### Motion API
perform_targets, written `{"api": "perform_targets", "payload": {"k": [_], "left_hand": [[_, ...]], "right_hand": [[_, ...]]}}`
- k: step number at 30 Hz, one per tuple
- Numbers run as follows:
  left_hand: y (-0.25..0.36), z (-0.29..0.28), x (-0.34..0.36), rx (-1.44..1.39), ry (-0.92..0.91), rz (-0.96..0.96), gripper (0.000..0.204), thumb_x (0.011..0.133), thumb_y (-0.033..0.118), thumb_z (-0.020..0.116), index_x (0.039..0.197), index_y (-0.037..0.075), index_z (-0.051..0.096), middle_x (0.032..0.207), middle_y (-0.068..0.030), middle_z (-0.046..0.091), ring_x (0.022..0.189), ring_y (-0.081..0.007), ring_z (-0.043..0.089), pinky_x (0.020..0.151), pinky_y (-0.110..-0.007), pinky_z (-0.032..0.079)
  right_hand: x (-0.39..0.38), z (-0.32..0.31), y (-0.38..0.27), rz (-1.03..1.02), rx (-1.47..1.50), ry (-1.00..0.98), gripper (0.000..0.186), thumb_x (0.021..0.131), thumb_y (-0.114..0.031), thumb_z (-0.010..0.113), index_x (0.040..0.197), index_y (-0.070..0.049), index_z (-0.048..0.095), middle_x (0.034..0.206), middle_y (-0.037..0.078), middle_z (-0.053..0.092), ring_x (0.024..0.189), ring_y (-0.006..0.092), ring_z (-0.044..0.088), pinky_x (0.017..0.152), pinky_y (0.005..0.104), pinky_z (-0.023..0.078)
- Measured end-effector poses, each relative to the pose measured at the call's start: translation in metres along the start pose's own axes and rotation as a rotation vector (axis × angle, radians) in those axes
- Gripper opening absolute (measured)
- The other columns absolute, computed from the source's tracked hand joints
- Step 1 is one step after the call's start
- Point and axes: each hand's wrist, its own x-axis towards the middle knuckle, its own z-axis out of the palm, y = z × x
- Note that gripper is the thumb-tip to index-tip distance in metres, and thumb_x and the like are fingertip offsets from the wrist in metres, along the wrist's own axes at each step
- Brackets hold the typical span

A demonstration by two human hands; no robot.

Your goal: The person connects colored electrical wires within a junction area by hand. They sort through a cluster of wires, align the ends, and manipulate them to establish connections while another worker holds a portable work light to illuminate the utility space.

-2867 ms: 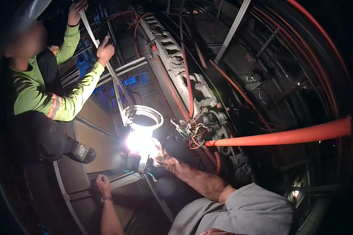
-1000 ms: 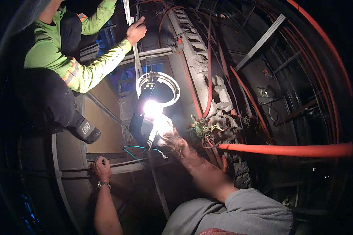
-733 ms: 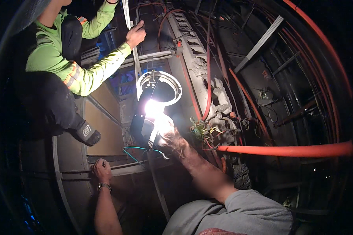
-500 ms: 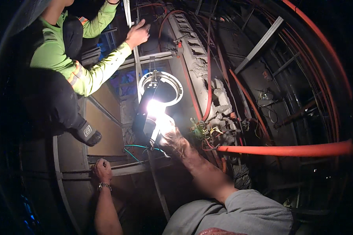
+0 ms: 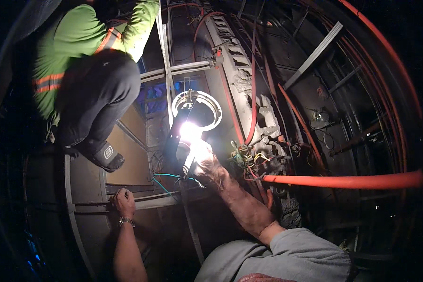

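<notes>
My right hand holds a light fixture with a dark metal housing, a glaring white light and a round white ring at its top. The glare hides much of my fingertips. A teal wire hangs by the fixture's lower end. My left hand, a watch on its wrist, is curled closed on a metal rail at lower left, beside a tan board.
A co-worker in a green sleeve crouches at upper left, hands out of view. A broken concrete beam runs rightward of the fixture, with loose wires at its lower part. A thick orange conduit crosses the right side; more metal rails surround it.
The co-worker has turned and shifted, raising their hands out of view at the top. The fixture sits slightly farther right in view. My left hand stays on the rail.
</notes>
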Motion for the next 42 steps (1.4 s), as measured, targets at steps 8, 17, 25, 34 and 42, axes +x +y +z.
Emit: {"api": "perform_targets", "payload": {"k": [8,17,25,34,42], "left_hand": [[-0.007,0.007,-0.002,-0.109,0.021,-0.024,0.018,0.086,0.015,0.063,0.075,0.0,0.059,0.074,-0.0198,0.063,0.072,-0.0413,0.063,0.069,-0.051,0.047],[0.001,0.005,-0.002,-0.118,0.023,-0.038,0.018,0.087,0.015,0.063,0.078,0.0,0.062,0.075,-0.0212,0.063,0.073,-0.0422,0.063,0.069,-0.051,0.047],[-0.012,0.013,-0.004,-0.117,-0.012,-0.045,0.021,0.091,0.017,0.061,0.08,-0.001,0.063,0.08,-0.0246,0.066,0.079,-0.0457,0.065,0.073,-0.052,0.048],[-0.01,0.018,-0.002,-0.129,-0.009,-0.068,0.018,0.087,0.014,0.063,0.078,-0.001,0.062,0.079,-0.025,0.065,0.078,-0.0463,0.064,0.071,-0.054,0.048],[-0.027,0.028,-0.003,-0.159,0.025,-0.027,0.017,0.088,0.014,0.063,0.078,-0.001,0.062,0.077,-0.0239,0.065,0.076,-0.0458,0.064,0.07,-0.053,0.047]], "right_hand": [[-0.006,0.0,0.003,-0.001,-0.002,0.004,0.062,0.105,-0.056,0.056,0.123,0.002,0.067,0.122,0.019,0.068,0.107,0.0318,0.065,0.095,0.048,0.056],[-0.01,0.0,0.007,0.0,0.0,0.01,0.064,0.105,-0.057,0.056,0.123,0.003,0.067,0.123,0.019,0.068,0.108,0.032,0.065,0.096,0.0481,0.056],[-0.009,0.003,0.011,-0.004,0.008,0.009,0.065,0.105,-0.059,0.055,0.124,0.003,0.067,0.124,0.02,0.068,0.11,0.0322,0.065,0.097,0.0482,0.056],[-0.015,0.0,0.013,-0.005,0.005,0.016,0.067,0.105,-0.06,0.055,0.124,0.003,0.067,0.125,0.02,0.068,0.111,0.0323,0.065,0.097,0.0483,0.055],[-0.022,-0.002,0.015,-0.006,0.005,0.02,0.069,0.105,-0.061,0.055,0.125,0.004,0.068,0.126,0.02,0.068,0.112,0.0325,0.065,0.098,0.0484,0.055]]}}
